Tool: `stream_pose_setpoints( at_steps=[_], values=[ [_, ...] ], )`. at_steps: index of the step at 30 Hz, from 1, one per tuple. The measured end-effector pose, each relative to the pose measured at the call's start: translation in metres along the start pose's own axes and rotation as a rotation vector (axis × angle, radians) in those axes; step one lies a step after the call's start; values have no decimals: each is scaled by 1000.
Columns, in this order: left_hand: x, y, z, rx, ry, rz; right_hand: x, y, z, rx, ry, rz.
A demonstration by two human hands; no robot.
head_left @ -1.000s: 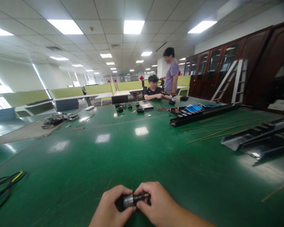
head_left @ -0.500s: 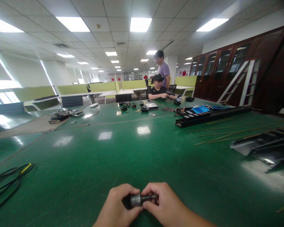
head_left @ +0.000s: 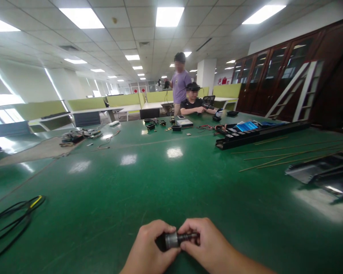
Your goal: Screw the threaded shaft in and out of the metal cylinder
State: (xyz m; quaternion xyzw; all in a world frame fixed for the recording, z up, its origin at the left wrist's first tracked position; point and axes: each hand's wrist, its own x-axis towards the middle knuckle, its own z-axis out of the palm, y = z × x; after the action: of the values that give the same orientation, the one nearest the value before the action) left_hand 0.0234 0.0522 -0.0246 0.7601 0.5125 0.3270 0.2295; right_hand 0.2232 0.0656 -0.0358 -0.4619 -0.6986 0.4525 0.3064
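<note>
Low in the head view, both hands close on one small part: a dark cylindrical metal piece with a ribbed stem (head_left: 173, 240). My left hand (head_left: 153, 247) wraps its thumb and fingers round the wide grey-and-black body. On the other side, my right hand (head_left: 204, 243) pinches the thin ribbed stem. The piece lies sideways, stem to the right, just above the green tabletop (head_left: 148, 198). My palms and fingers hide its two ends, and its exact kind I cannot make out.
A coiled black cable (head_left: 20, 217) lies at left. Metal channels (head_left: 320, 167), thin rods (head_left: 271, 161) and a long black rail (head_left: 242, 140) occupy the right. Small black parts (head_left: 151, 126) sit at the far side, near a seated person (head_left: 190, 104) and a standing person (head_left: 179, 85).
My hands and the part appear slightly farther right in view, still gripping the same way. The standing person has shifted left, and a raised hand holding something dark now shows.
</note>
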Motion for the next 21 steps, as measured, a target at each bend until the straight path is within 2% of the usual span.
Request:
stream_pose_setpoints(
  at_steps=[13, 21],
  values=[
    [-1, -1, -1, 36, -17, -24, -2, -7, -6, -66, 2, -12],
    [-3, 6, -4, -25, -9, -63, -4, -18, -12, -76, -10, -42]
  ],
)
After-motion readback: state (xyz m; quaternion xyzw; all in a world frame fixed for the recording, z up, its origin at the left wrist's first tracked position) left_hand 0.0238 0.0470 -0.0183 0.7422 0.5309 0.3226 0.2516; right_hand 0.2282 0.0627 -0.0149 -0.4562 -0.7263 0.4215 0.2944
